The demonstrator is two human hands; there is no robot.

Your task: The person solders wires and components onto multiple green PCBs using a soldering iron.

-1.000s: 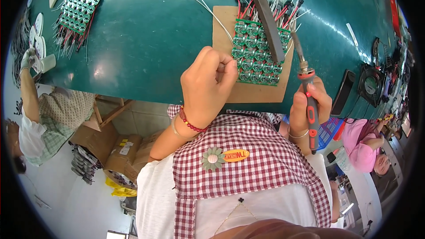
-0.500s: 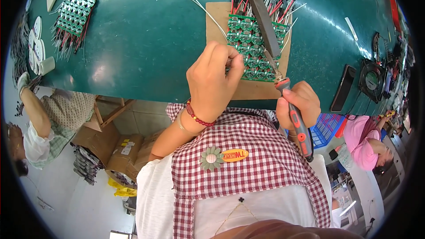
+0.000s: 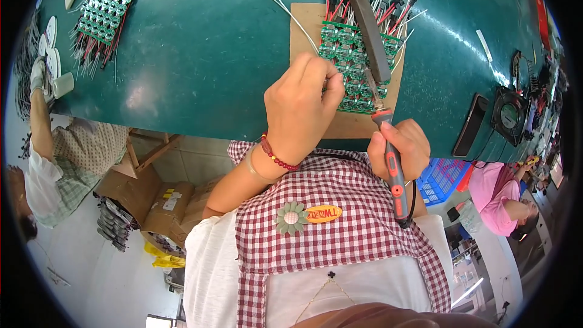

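Observation:
My right hand [image 3: 403,150] grips a soldering iron [image 3: 393,170] with a grey and red handle. Its metal tip points up at a panel of green circuit boards [image 3: 345,53], near the lower end of a dark grey bar [image 3: 366,24] that crosses above the panel. My left hand [image 3: 303,100] is closed in a pinch at the panel's left side; whatever its fingertips hold is hidden. White, red and black wires [image 3: 398,9] with black connectors fan out from the panel's far edge. Beneath the panel lies a brown cardboard sheet [image 3: 302,24].
Another wired board panel [image 3: 109,6] lies at the far left of the green table [image 3: 200,54]. To the right are a black phone [image 3: 470,123] and a small fan [image 3: 509,115]. A blue crate [image 3: 440,179] stands below the table edge. Co-workers sit at both sides.
My left hand has shifted slightly right and stays pinched. The soldering iron's handle has swung left, making it more upright. At the left, a co-worker's gloved hand has moved up onto the white discs.

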